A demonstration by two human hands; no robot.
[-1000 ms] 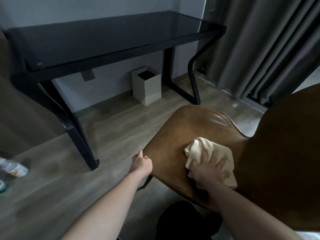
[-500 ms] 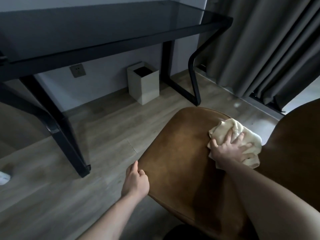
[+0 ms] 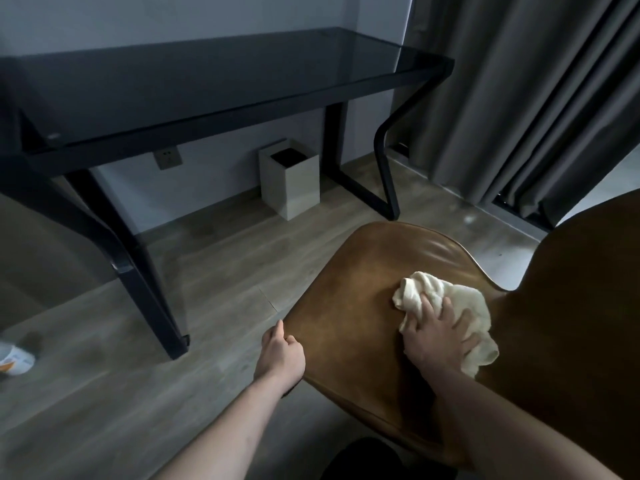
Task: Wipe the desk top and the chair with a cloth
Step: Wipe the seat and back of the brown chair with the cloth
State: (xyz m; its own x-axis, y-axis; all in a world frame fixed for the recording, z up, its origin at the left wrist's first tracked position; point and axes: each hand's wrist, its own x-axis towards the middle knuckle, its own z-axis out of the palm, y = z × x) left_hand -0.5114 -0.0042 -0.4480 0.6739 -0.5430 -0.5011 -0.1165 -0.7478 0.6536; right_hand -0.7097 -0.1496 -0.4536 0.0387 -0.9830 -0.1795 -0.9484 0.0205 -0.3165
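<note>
Nearest to us, both forearms reach forward over the brown chair (image 3: pixel 353 306). Our left hand (image 3: pixel 281 355) grips the seat's left front edge, fingers curled around the rim, steadying the chair. Our right hand (image 3: pixel 440 336) lies on the cream cloth (image 3: pixel 450 299), fingers spread and pressing it flat against the seat, so this grip is open rather than clenched. The cloth is bunched, part of it under the palm, with loose folds showing beyond the fingertips and to the right, close to where the seat curves up into the backrest (image 3: pixel 581 306).

Key relation: the unwiped-looking stretch of seat lies forward and left of the cloth, toward the seat's far rounded rim and toward our left hand. The seat's long axis runs from us away toward the worktop. We judge the right hand is the one placed for the next stroke; the left only holds. The backrest sits to the right of the cloth, touching or nearly touching its folds; we cannot tell which.

Farther out, on the wood floor (image 3: pixel 207 271), a white bottle (image 3: pixel 15 358) lies at the left edge. Beyond it stands the dark glass worktop (image 3: pixel 221 77) on black legs, a pale square bin (image 3: pixel 291 181) beneath it, grey curtains (image 3: pixel 536 98) at right.

We judge the chair step is under way.
</note>
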